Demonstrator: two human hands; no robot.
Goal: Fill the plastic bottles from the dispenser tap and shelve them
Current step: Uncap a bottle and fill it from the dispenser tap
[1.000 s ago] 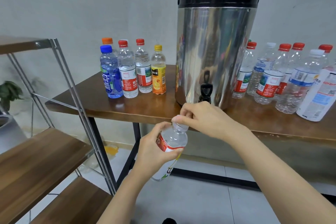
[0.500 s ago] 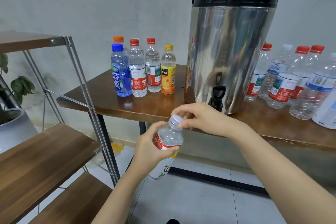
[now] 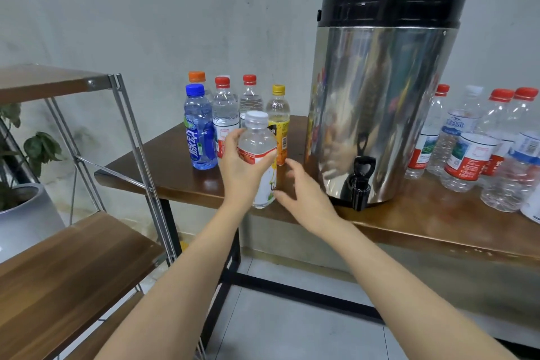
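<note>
My left hand [image 3: 242, 168] grips a clear bottle [image 3: 258, 152] with a white cap and red-and-white label, upright over the front of the wooden table [image 3: 163, 172]. Just right of it my right hand [image 3: 304, 193] hovers with loose, spread fingers and holds nothing. The steel dispenser [image 3: 380, 102] with a black lid stands on the table to the right, its black tap [image 3: 362, 184] hanging over the table edge. Several capped bottles [image 3: 225, 114] stand behind the held one, among them a blue bottle [image 3: 200, 131].
Several more bottles [image 3: 473, 143] with red or white caps crowd the table right of the dispenser. A wood-and-metal shelf unit [image 3: 73, 260] stands at left with bare shelves. A potted plant [image 3: 20, 207] sits behind it. Grey tiled floor lies below.
My right hand has let go of the white cap and dropped to the right. My left hand has lifted the bottle up and forward to the table; the view has shifted left.
</note>
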